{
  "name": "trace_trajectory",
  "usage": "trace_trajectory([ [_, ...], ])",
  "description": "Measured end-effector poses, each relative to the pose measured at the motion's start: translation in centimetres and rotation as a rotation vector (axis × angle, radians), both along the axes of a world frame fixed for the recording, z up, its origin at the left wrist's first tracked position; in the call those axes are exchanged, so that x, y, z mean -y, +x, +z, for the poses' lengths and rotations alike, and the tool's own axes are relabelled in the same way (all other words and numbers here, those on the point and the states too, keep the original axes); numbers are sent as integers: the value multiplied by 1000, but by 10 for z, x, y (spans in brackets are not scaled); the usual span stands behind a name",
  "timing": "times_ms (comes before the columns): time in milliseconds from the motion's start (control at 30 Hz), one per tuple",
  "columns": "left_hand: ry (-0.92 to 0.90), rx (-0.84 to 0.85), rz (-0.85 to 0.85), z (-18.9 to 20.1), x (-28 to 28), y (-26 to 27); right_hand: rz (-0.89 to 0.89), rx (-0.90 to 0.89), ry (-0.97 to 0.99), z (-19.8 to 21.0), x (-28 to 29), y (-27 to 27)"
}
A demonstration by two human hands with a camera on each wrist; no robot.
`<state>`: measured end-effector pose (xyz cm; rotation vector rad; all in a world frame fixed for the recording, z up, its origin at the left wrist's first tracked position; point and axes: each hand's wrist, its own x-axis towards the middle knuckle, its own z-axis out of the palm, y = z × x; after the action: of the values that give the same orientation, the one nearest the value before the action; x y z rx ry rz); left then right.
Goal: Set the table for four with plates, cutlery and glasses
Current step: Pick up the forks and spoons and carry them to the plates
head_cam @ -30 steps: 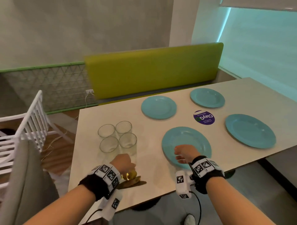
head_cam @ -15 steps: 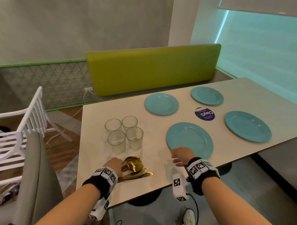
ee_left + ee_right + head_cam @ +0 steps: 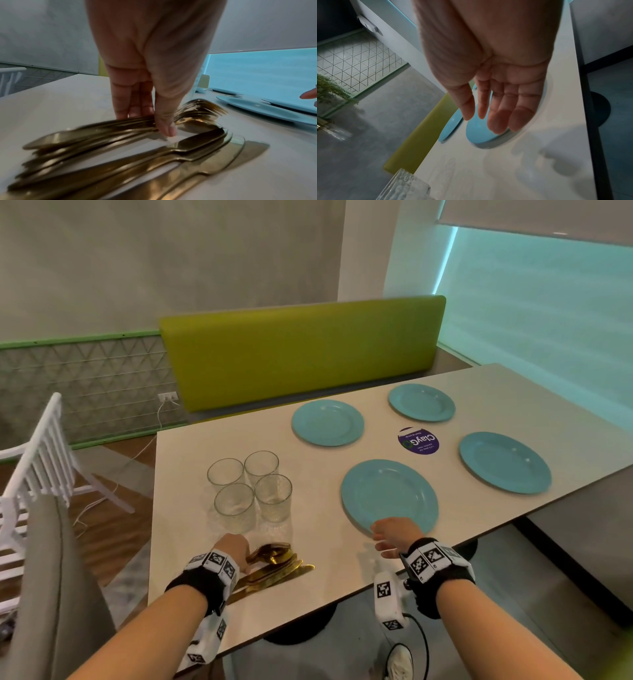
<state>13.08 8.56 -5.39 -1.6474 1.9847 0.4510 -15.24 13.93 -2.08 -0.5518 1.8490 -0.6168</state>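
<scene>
Gold cutlery now lies on the counter just before the glasses; left hand fingers still pinch the fork handles. Right hand, fingers loose and holding nothing, has drawn back to the near plate rim. Plates placed; cutlery distribution next.

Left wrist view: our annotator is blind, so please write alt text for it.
The left hand pinches a bundle of gold forks and spoons between thumb and fingers on a white table. Gold knives lie alongside nearer the camera, and blue plates sit at right.
</scene>
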Motion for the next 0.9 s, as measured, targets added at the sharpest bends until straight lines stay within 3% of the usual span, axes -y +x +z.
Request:
trace_trajectory([
  [267, -34, -34, -60, -7, 2, 0, 2, -21, 16, -2, 1, -1],
  [900, -16, -200, 19, -1, 8, -11, 105, -87, -20, 5, 3, -6],
])
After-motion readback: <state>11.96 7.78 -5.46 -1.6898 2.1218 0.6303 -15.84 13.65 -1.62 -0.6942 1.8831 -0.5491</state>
